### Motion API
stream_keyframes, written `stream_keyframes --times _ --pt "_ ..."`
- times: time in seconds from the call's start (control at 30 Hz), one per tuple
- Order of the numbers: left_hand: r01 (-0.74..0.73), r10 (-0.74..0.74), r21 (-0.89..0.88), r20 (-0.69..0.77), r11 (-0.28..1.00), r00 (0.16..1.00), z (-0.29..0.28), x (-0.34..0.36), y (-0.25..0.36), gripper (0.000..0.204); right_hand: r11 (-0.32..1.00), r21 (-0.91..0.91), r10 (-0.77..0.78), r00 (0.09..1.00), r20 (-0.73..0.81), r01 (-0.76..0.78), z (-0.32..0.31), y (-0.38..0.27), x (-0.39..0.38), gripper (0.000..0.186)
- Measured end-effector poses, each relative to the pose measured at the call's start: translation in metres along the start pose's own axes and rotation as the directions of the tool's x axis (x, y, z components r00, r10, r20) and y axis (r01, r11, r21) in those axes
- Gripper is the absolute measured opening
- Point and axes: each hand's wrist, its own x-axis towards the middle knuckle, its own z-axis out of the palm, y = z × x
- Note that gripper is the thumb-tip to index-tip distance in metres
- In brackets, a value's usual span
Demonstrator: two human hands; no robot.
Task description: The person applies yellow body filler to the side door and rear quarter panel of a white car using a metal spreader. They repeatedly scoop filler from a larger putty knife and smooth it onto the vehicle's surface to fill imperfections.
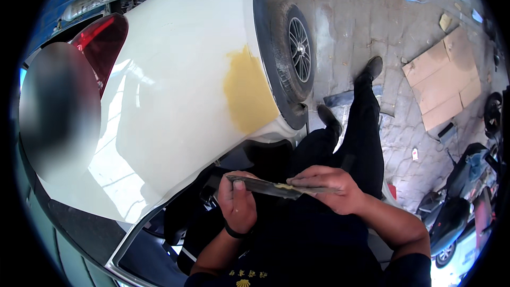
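Observation:
A dark, thin flat plate (257,186), seen almost edge-on, is gripped by my left hand (239,211), its thumb pressing on the near face. My right hand (340,187) closes around a thin greyish scraper (314,190), its fingers stretched along the top. Where the two tools meet, a little yellow paste (283,185) shows. Both hands are in front of my body, beside the white car (175,69). Over the wheel arch lies a dull yellow filler patch (245,93) with uneven edges.
The car's wheel (299,48) and red tail light (106,42) lie beyond my hands. Flattened cardboard (443,77) rests on the paved floor at right, near parked motorbikes (454,207). A dark strip (345,98) lies by my feet. A blurred oval covers the car's far-left part.

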Motion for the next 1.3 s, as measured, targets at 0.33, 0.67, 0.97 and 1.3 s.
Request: stream_keyframes --times 0.33,0.67,0.97,1.3 --pt "-0.107 0.101 -0.047 -0.105 0.993 0.989 -0.026 -0.014 0.01 0.024 0.856 -0.517 -0.241 0.872 -0.426 -0.016 -0.05 0.064 0.141 0.023" --pt "0.002 -0.007 -0.047 -0.106 0.999 0.994 -0.022 -0.03 0.005 0.023 0.644 -0.756 -0.46 0.849 -0.26 0.117 -0.068 0.086 0.24 0.039" --pt "0.048 -0.052 -0.046 -0.088 0.998 0.995 -0.021 -0.026 -0.004 0.022 0.684 -0.722 -0.413 0.872 -0.263 0.106 -0.047 0.131 0.183 0.053" --pt "0.074 -0.073 0.017 -0.052 0.997 0.996 -0.006 -0.017 0.0 0.025 0.74 -0.672 -0.288 0.918 -0.272 0.033 -0.029 0.176 0.106 0.059"
